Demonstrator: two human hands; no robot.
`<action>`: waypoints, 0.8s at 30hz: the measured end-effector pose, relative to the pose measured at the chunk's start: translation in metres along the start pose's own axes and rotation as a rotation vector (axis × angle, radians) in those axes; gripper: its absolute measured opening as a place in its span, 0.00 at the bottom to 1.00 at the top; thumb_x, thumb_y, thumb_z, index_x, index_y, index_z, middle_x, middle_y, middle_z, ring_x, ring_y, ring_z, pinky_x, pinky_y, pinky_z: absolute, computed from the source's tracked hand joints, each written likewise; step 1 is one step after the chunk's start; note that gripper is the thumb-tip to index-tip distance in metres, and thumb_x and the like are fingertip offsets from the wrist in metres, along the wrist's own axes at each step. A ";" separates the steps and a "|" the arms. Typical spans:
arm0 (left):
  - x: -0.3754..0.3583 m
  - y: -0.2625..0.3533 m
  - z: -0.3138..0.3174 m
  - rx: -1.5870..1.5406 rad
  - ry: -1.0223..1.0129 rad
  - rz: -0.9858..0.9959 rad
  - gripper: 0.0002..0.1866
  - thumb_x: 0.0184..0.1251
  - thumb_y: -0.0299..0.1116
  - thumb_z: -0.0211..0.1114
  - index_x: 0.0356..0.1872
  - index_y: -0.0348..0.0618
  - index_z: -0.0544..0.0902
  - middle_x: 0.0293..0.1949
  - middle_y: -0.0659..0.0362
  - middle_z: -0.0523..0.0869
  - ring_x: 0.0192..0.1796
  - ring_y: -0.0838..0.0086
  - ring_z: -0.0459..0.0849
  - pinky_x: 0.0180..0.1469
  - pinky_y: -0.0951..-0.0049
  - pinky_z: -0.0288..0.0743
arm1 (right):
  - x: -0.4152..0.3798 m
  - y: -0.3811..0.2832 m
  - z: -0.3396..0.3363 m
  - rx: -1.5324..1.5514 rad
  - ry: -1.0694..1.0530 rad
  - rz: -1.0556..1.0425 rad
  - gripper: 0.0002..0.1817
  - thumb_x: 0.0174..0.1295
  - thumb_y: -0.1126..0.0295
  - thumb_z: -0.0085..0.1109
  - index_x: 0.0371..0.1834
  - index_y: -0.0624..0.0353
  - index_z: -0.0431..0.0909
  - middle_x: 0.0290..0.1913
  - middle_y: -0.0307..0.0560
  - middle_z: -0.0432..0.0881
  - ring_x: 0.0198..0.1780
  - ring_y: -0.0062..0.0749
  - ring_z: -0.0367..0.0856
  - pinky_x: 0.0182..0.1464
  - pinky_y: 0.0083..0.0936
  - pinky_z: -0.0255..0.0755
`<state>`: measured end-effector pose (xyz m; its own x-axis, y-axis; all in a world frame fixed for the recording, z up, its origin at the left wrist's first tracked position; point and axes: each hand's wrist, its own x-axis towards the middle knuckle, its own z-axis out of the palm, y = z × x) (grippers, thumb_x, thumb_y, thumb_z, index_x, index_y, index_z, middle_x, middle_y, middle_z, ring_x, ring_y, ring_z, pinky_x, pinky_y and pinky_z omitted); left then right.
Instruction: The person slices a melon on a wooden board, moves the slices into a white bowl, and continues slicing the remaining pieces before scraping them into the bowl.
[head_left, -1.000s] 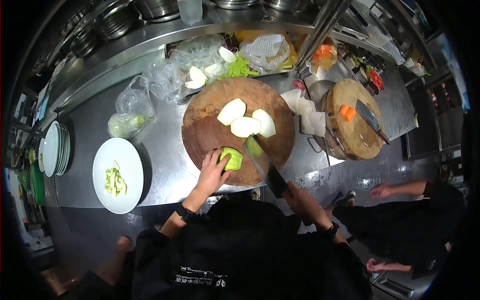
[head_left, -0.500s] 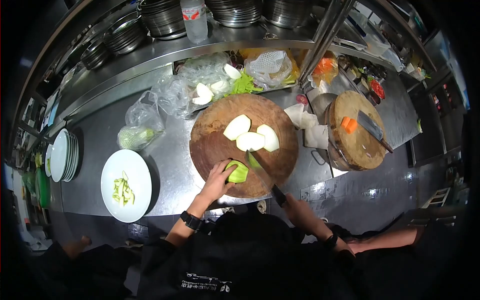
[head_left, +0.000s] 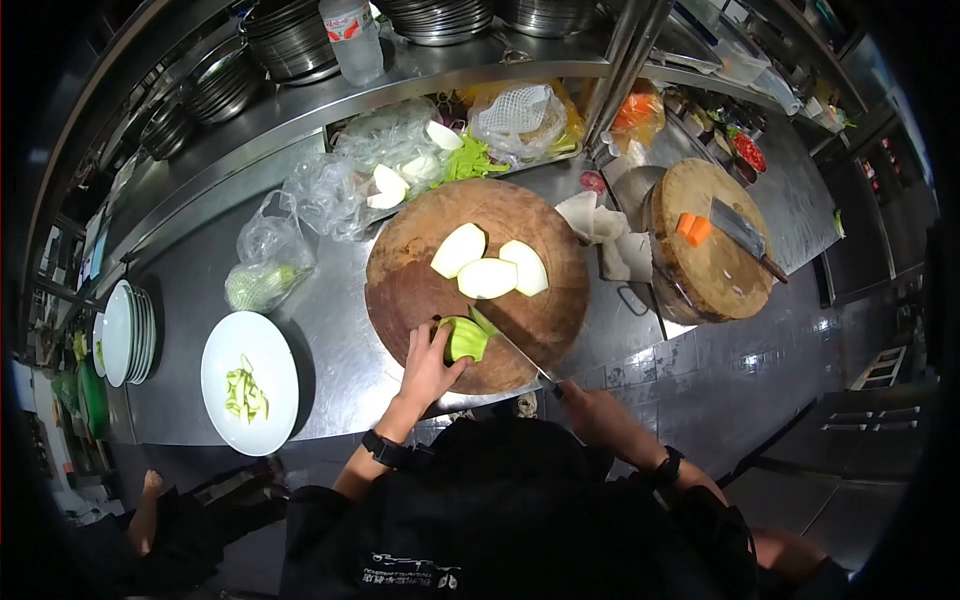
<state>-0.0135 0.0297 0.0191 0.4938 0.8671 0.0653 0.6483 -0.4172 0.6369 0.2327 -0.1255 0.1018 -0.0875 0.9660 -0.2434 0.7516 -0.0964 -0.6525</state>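
Note:
On the round wooden chopping board (head_left: 400, 250), my left hand (head_left: 428, 365) is closed on a piece of green-skinned vegetable (head_left: 466, 340). My right hand (head_left: 600, 415) grips a knife (head_left: 522, 356) by its dark handle. The blade points up and left over the board, its tip end beside the green piece, with a green tint along it. Farther up the board lie three pale cut pieces: one at the left (head_left: 460, 250), one in the middle (head_left: 488, 279) and one at the right (head_left: 525, 268).
Left stands a white plate (head_left: 278, 350) with green strips, below a bagged vegetable (head_left: 262, 285). Stacked plates (head_left: 120, 330) are at far left. At right, a second board (head_left: 690, 270) bears carrot pieces (head_left: 694, 229) and a cleaver (head_left: 738, 232). Other people's arms show at the lower edges.
My knife's tip has come down from near the pale pieces to beside the green piece. The green piece looks turned in my left hand. The whole view has shifted slightly.

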 end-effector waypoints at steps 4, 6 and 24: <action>0.008 -0.004 -0.010 0.097 -0.068 0.221 0.34 0.47 0.40 0.75 0.58 0.42 0.75 0.59 0.48 0.70 0.60 0.50 0.68 0.60 0.52 0.67 | 0.004 0.006 0.002 0.016 0.021 -0.029 0.08 0.63 0.75 0.48 0.42 0.66 0.65 0.21 0.62 0.77 0.26 0.61 0.78 0.27 0.50 0.70; 0.013 0.000 -0.013 0.128 -0.108 0.219 0.34 0.47 0.40 0.75 0.58 0.43 0.75 0.58 0.47 0.70 0.59 0.49 0.68 0.59 0.53 0.68 | 0.007 0.002 -0.002 0.006 0.007 -0.025 0.07 0.64 0.74 0.48 0.41 0.65 0.64 0.21 0.62 0.77 0.26 0.61 0.78 0.28 0.50 0.70; 0.005 0.020 0.010 0.118 -0.109 0.033 0.17 0.58 0.32 0.63 0.50 0.50 0.79 0.53 0.46 0.68 0.54 0.45 0.67 0.44 0.42 0.76 | -0.010 -0.011 0.014 -0.194 -0.123 0.086 0.08 0.60 0.79 0.45 0.41 0.67 0.61 0.21 0.64 0.78 0.26 0.58 0.81 0.27 0.48 0.74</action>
<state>0.0079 0.0232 0.0250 0.5713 0.8207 -0.0030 0.6914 -0.4793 0.5405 0.2159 -0.1376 0.1016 -0.0876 0.9186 -0.3854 0.8702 -0.1177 -0.4784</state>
